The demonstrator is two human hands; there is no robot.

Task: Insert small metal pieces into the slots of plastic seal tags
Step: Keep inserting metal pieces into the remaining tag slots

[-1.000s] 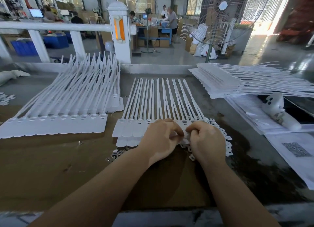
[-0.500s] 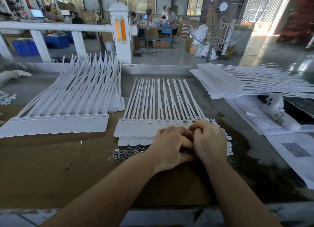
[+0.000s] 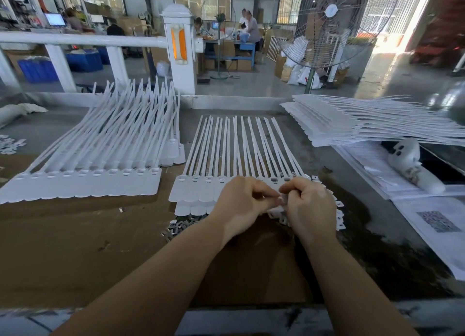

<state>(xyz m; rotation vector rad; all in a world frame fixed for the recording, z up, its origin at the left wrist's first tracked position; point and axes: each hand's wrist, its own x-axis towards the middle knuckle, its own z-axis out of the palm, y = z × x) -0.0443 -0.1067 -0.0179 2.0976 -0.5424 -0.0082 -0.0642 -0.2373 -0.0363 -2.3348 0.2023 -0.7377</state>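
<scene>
A strip of white plastic seal tags (image 3: 201,184) lies in the middle of the bench, tails pointing away from me. My left hand (image 3: 241,205) and my right hand (image 3: 310,205) meet over the strip's right part, fingers curled and fingertips pinching at the tag heads. What they pinch is hidden between the fingertips. A small heap of metal pieces (image 3: 180,226) lies just left of my left wrist. Loose white plastic bits (image 3: 338,211) lie to the right of my right hand.
A fanned stack of tag strips (image 3: 83,174) lies at the left, and another stack (image 3: 364,124) at the back right. Papers (image 3: 437,220) and a white ghost-shaped bottle (image 3: 412,164) lie at the right. A white railing (image 3: 83,40) and a standing fan (image 3: 324,21) are beyond the bench.
Both hands shifted slightly right and away along the strip. The fingertips, pressed tight together half a second ago, now pinch at the tag heads with a small gap between the hands.
</scene>
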